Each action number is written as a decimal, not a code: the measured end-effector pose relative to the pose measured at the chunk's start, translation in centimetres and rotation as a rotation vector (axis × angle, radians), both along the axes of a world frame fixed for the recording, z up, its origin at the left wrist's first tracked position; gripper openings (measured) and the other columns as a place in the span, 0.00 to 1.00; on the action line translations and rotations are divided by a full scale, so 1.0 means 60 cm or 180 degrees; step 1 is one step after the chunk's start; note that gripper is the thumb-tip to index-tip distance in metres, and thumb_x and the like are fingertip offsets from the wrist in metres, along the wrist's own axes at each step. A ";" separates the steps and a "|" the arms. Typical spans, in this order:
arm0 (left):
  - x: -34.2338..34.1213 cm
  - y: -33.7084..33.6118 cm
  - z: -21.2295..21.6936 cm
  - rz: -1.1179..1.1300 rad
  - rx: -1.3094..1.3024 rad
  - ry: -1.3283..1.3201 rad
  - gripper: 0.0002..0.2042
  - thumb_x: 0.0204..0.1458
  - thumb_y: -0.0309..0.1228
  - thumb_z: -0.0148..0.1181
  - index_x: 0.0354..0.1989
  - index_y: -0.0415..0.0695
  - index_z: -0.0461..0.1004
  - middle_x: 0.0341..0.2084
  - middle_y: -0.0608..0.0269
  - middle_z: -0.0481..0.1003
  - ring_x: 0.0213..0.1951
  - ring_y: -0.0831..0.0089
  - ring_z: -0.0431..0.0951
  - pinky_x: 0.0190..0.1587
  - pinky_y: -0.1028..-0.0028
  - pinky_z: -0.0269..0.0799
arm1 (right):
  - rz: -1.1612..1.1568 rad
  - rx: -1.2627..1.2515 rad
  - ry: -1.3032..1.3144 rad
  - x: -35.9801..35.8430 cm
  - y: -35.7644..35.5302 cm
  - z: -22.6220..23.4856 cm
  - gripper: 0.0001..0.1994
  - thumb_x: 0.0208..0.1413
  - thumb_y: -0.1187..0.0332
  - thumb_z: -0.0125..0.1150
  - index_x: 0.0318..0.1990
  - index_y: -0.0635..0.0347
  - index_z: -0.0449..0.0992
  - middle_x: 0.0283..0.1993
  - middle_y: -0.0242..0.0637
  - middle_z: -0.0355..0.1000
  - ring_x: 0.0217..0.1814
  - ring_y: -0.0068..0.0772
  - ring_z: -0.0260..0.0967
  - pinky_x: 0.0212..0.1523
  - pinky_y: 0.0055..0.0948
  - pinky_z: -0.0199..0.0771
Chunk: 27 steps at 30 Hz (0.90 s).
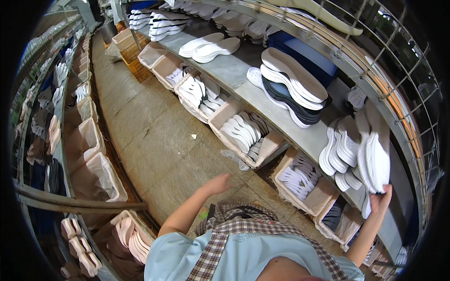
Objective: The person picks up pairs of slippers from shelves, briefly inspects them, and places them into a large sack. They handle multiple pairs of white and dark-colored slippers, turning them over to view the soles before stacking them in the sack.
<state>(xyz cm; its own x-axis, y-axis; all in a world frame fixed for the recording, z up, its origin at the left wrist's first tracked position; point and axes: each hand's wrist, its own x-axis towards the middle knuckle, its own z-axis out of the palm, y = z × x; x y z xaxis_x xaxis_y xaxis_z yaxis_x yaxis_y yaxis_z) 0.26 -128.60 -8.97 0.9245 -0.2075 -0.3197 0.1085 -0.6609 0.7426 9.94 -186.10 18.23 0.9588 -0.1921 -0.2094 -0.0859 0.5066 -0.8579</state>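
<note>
Head view shows your right hand raised to the long grey shelf on your right, fingers curled under the lower end of a white shoe sole that stands on edge among a cluster of other white soles. Your grip looks closed on that 1 sole, thumb hidden behind it. Your left hand hangs free over the concrete floor, fingers loosely spread and holding nothing.

You appear to be at the picking stage, with the sole gripped but not yet clear of its neighbours. Lifting it out would call for a straight pull toward you, so the leaning soles beside it do not topple off the shelf edge.

Below the shelf runs a row of cardboard bins. The bin nearest your right arm holds white soles packed on edge. The next bin is likewise filled with upright white soles, and a further bin carries white soles with dark parts. On your left, a lined box looks empty as far as you can see into it, and a low bin holds pale pinkish soles. Farther along the shelf lies a stack of dark and white soles.
</note>
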 end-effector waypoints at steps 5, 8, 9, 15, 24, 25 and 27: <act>0.044 -0.021 0.185 0.0177 -0.2669 -0.0286 0.34 0.53 0.40 0.57 0.64 0.40 0.48 0.61 0.49 0.55 0.58 0.59 0.62 0.56 0.64 0.62 | 0.0621 -0.0458 0.0126 -0.142 0.333 -0.020 0.38 0.32 0.66 0.56 0.58 0.68 0.59 0.55 0.47 0.65 0.57 0.45 0.62 0.59 0.41 0.63; 0.016 -0.037 0.265 0.1006 -0.4337 0.0253 0.41 0.54 0.37 0.56 0.66 0.45 0.32 0.64 0.48 0.46 0.62 0.59 0.54 0.59 0.63 0.57 | 0.1336 -0.0925 -0.0191 -0.167 0.497 -0.062 0.42 0.30 0.67 0.57 0.61 0.67 0.55 0.58 0.49 0.60 0.60 0.44 0.58 0.60 0.38 0.60; 0.010 -0.035 0.279 0.1274 -0.4908 0.0423 0.42 0.54 0.35 0.56 0.66 0.45 0.28 0.64 0.48 0.44 0.63 0.59 0.52 0.61 0.64 0.55 | 0.1665 -0.0998 -0.0350 -0.170 0.543 -0.074 0.43 0.30 0.67 0.58 0.62 0.67 0.53 0.59 0.49 0.59 0.61 0.44 0.57 0.61 0.37 0.58; -0.020 0.038 0.262 0.2468 -0.5369 0.0157 0.28 0.60 0.35 0.46 0.64 0.42 0.42 0.58 0.51 0.60 0.56 0.57 0.65 0.57 0.57 0.63 | 0.2089 -0.1812 -0.1385 -0.161 0.699 -0.090 0.44 0.49 0.41 0.57 0.65 0.62 0.49 0.64 0.46 0.53 0.67 0.39 0.49 0.64 0.33 0.47; -0.059 0.057 0.220 0.2252 -0.6040 0.1969 0.24 0.61 0.47 0.30 0.57 0.45 0.61 0.51 0.53 0.66 0.50 0.52 0.68 0.51 0.48 0.65 | 0.2212 -0.2212 -0.1369 -0.119 0.782 -0.076 0.18 0.56 0.62 0.56 0.51 0.61 0.69 0.40 0.34 0.62 0.41 0.23 0.59 0.44 0.21 0.63; -0.060 0.055 0.217 0.2156 -0.6302 0.2135 0.23 0.61 0.46 0.31 0.56 0.45 0.61 0.50 0.51 0.67 0.49 0.51 0.68 0.50 0.48 0.65 | 0.2219 -0.2275 -0.1409 -0.120 0.786 -0.075 0.18 0.55 0.62 0.57 0.51 0.61 0.69 0.39 0.34 0.61 0.40 0.23 0.59 0.43 0.21 0.63; -0.060 0.053 0.211 0.2077 -0.6381 0.2129 0.23 0.61 0.45 0.30 0.56 0.45 0.62 0.49 0.50 0.68 0.48 0.50 0.69 0.49 0.47 0.66 | 0.2226 -0.2265 -0.1374 -0.121 0.792 -0.073 0.18 0.54 0.61 0.58 0.50 0.61 0.70 0.38 0.33 0.60 0.38 0.23 0.58 0.42 0.21 0.63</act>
